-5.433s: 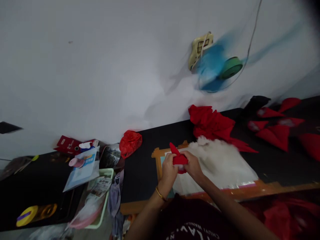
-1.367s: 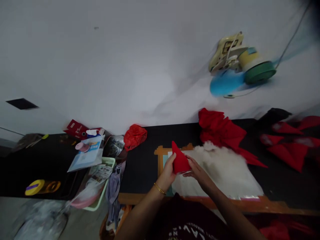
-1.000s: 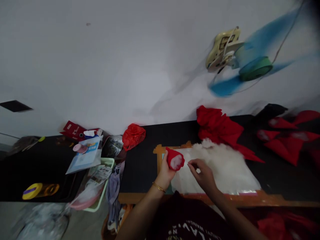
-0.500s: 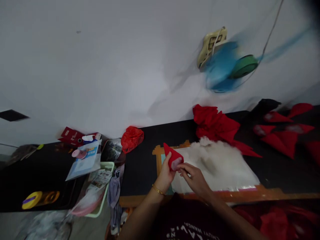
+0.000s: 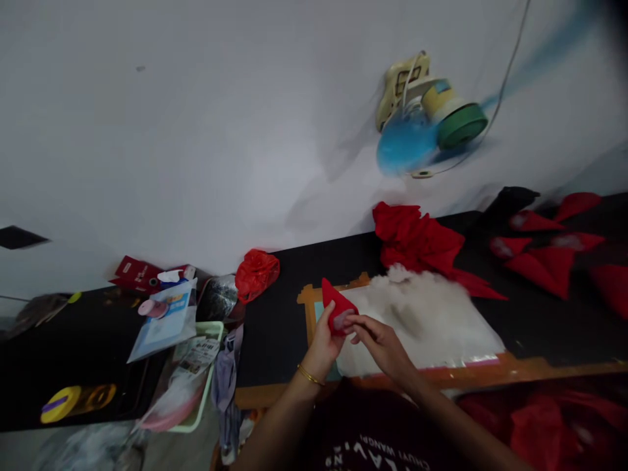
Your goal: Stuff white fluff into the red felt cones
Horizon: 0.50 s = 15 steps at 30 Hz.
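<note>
Red cone: in my left hand (image 5: 324, 335), point up and away from me, mouth tipped toward my right hand (image 5: 375, 337). Cone body (image 5: 337, 302) looks like soft red felt.
Left hand: closed around the cone's side, thumb across the front.
Right hand: fingertips at the mouth, touching the white filling (image 5: 342, 320). Can't tell if they pinch anything. Hands close together, cone between.
Filling risk: could snag on my right fingertips and pull out; loose fibre, open mouth facing that way.
Shape risk: too hard a left grip could dent the cone or squeeze filling out; wall looks floppy.
Fluff pile (image 5: 432, 317): off-white, wispy, clumped, just beyond and right of my right hand, on a flat sheet. My right forearm could drag it.
Fan (image 5: 436, 121): well above and beyond my right hand; blue blades blurred, likely spinning. A draught could lift fibre.
Red cloth (image 5: 417, 239): crumpled, matte, beyond the fluff.
Other cones (image 5: 544, 269): red, pointed, some with white at the mouth, far right of my right hand.
Red bag (image 5: 256, 275): thin shiny plastic, beyond and left of my left hand.
</note>
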Motion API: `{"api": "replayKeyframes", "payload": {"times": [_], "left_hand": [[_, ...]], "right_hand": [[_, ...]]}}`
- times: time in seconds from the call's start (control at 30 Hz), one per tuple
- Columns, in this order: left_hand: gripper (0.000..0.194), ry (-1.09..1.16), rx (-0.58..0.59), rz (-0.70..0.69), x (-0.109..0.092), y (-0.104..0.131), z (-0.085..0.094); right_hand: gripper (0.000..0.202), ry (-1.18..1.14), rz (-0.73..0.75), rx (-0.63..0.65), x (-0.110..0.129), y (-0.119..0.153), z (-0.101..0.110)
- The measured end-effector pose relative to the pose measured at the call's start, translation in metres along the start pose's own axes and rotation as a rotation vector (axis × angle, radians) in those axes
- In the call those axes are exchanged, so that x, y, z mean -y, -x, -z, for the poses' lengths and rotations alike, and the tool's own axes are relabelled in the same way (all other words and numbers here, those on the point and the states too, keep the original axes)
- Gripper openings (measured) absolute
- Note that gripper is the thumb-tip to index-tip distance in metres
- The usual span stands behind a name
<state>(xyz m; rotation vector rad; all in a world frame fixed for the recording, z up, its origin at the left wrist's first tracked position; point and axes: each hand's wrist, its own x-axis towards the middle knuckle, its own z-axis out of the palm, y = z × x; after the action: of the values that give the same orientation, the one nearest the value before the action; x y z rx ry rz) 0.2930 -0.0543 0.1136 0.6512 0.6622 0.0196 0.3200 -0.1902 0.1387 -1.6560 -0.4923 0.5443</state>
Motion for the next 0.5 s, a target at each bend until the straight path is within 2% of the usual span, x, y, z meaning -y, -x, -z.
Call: {"api": "replayKeyframes", "payload": {"times": [0.13, 0.3, 0.4, 0.5], "left_hand": [[0.043, 0.152, -0.040, 0.035, 0.003, 0.004, -0.002], [0.046, -0.017, 0.026, -0.061, -0.002, 0.007, -0.001], [0.049, -0.122, 0.055, -0.123, -0.007, 0.008, -0.001], [0.052, -0.217, 0.095, -0.108, -0.003, 0.007, -0.003]], "right_hand": [[0.032, -0.064, -0.039, -0.021, -0.001, -0.010, -0.002], [0.036, -0.124, -0.035, -0.017, -0.009, -0.004, 0.004], [0.043, -0.108, -0.092, -0.149, -0.021, 0.005, 0.022], [0.048, -0.004, -0.094, -0.288, -0.031, 0.004, 0.035]]}}
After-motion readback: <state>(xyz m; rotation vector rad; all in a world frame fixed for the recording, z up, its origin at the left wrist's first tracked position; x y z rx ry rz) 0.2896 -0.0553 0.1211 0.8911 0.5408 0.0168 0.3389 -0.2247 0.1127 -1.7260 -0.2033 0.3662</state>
